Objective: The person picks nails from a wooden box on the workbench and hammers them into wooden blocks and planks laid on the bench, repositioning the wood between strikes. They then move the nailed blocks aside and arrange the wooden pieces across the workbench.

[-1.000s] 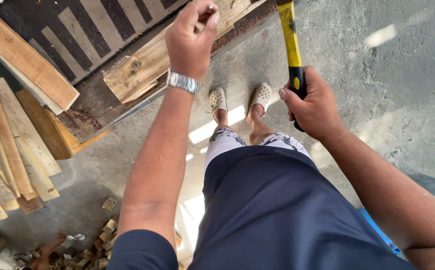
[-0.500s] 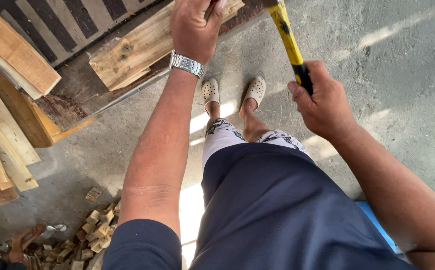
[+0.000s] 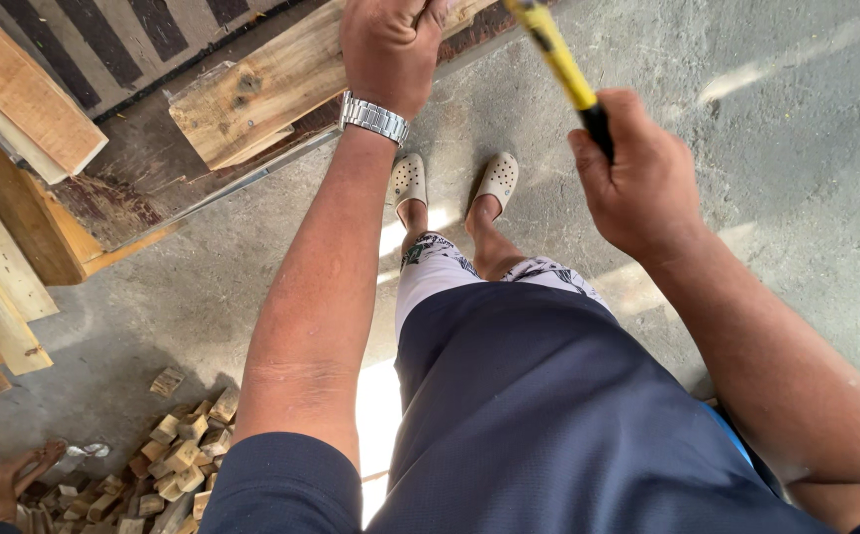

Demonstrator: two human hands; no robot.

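My right hand (image 3: 637, 173) grips the black-and-yellow handle of a hammer (image 3: 556, 61) that slants up to the top edge; its head is out of view. My left hand (image 3: 388, 44), with a metal wristwatch (image 3: 374, 118) on the wrist, is closed at the top edge over a rough wooden plank (image 3: 262, 89). Whether the fingers pinch something small is hidden. The plank lies on a dark bench with a metal edge (image 3: 242, 178). Below are my feet in pale perforated clogs (image 3: 454, 181) on grey concrete.
Several wooden boards (image 3: 9, 198) are stacked at the left, partly on a striped surface (image 3: 123, 44). A pile of small wood offcuts (image 3: 168, 465) lies on the floor at lower left, next to another person's bare feet (image 3: 19, 475). Grey concrete floor (image 3: 796, 148) spreads to the right.
The view has tilted down, so both hands and the plank now sit higher in frame. The hammer handle leans more to the left. The offcut pile shows more fully.
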